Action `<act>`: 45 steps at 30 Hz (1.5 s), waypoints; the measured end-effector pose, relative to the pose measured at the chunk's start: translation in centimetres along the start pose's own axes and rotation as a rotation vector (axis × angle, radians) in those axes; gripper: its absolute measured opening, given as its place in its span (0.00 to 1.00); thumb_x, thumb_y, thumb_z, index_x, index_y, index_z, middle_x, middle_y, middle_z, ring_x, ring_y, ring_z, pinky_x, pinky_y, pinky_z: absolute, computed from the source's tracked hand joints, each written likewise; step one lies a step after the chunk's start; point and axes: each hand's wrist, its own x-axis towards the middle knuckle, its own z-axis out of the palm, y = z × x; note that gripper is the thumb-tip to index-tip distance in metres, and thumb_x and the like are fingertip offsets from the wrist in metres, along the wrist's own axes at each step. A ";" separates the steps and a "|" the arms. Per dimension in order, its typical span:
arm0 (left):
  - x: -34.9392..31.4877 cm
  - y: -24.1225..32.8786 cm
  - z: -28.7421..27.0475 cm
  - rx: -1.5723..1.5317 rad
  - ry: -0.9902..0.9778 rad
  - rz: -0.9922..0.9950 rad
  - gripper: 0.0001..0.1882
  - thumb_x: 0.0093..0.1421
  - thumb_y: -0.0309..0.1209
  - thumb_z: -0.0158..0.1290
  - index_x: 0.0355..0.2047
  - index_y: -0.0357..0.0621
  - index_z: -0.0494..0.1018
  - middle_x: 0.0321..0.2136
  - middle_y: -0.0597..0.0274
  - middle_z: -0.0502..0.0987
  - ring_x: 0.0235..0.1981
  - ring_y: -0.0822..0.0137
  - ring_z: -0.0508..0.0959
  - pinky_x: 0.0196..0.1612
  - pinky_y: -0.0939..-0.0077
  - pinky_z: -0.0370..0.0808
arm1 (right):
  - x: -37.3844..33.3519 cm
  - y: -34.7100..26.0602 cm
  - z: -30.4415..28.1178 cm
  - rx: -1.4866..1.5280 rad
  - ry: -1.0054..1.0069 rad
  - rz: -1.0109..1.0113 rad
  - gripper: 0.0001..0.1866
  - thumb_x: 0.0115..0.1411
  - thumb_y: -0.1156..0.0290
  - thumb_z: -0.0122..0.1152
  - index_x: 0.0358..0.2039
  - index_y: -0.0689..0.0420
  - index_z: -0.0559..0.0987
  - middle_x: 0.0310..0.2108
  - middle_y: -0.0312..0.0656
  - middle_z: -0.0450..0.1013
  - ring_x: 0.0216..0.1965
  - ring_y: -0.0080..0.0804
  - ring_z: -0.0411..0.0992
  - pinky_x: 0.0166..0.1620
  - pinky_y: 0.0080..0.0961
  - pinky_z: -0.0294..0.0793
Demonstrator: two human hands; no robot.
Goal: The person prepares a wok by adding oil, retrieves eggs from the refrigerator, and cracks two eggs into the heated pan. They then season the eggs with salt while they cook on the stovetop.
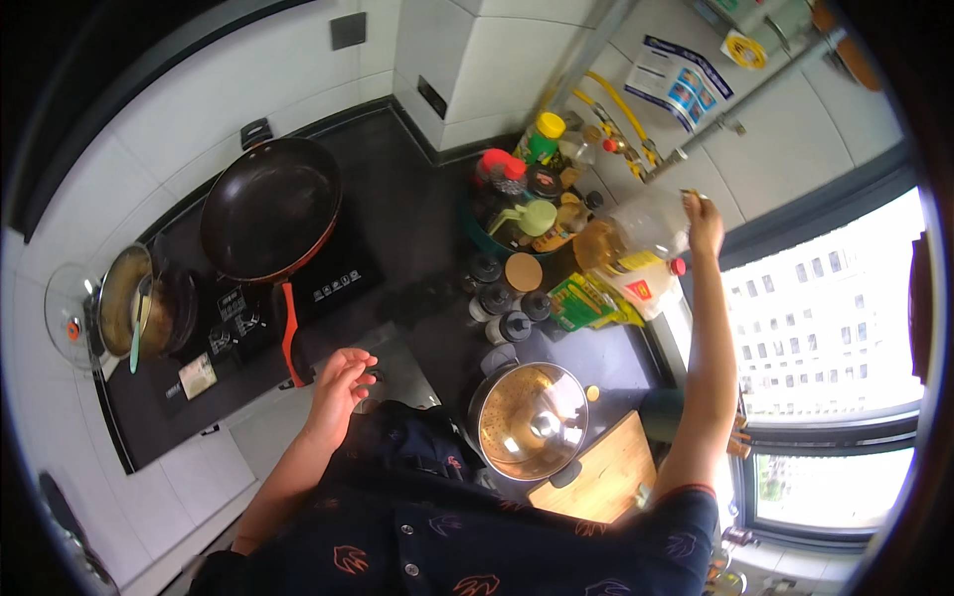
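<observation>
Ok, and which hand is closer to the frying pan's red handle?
Left. The left hand is just right of the near end of the red handle. The right hand is well off to the right, by the large clear bottle.

The frying pan (270,211) sits on the cooktop (248,350) beyond the left hand (343,385) and to its left, with a second pan (125,298) farther left. The jug (636,221) is at the right hand (705,226), jars (495,298) to that hand's left on the bench (422,223), the window (825,308) to its right. Nearer the body, between the hands, the pot (529,420) stands left of the cutting board (608,472).
</observation>
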 end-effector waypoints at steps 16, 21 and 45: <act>-0.7 -1.3 6.8 0.023 -0.526 -0.079 0.27 0.69 0.36 0.42 0.66 0.48 0.52 0.59 0.58 0.65 0.51 0.69 0.71 0.54 0.71 0.69 | -4.2 -19.8 -20.7 0.163 0.338 -0.512 0.17 0.66 0.56 0.53 0.45 0.54 0.80 0.41 0.40 0.77 0.46 0.28 0.74 0.53 0.29 0.70; -4.2 -1.3 5.5 -0.241 -0.670 -0.108 0.34 0.68 0.35 0.44 0.69 0.51 0.41 0.68 0.56 0.49 0.64 0.62 0.58 0.65 0.63 0.56 | -9.0 -28.0 -18.6 0.376 0.077 -0.603 0.15 0.66 0.57 0.54 0.34 0.56 0.77 0.28 0.30 0.67 0.33 0.18 0.63 0.43 0.19 0.62; -18.1 1.7 -26.0 -0.200 0.563 0.485 0.28 0.61 0.43 0.46 0.56 0.39 0.62 0.55 0.48 0.68 0.60 0.58 0.67 0.60 0.64 0.62 | -39.1 -59.4 5.3 0.910 -0.497 -0.819 0.23 0.48 0.70 0.69 0.41 0.62 0.70 0.32 0.43 0.66 0.36 0.42 0.63 0.41 0.37 0.60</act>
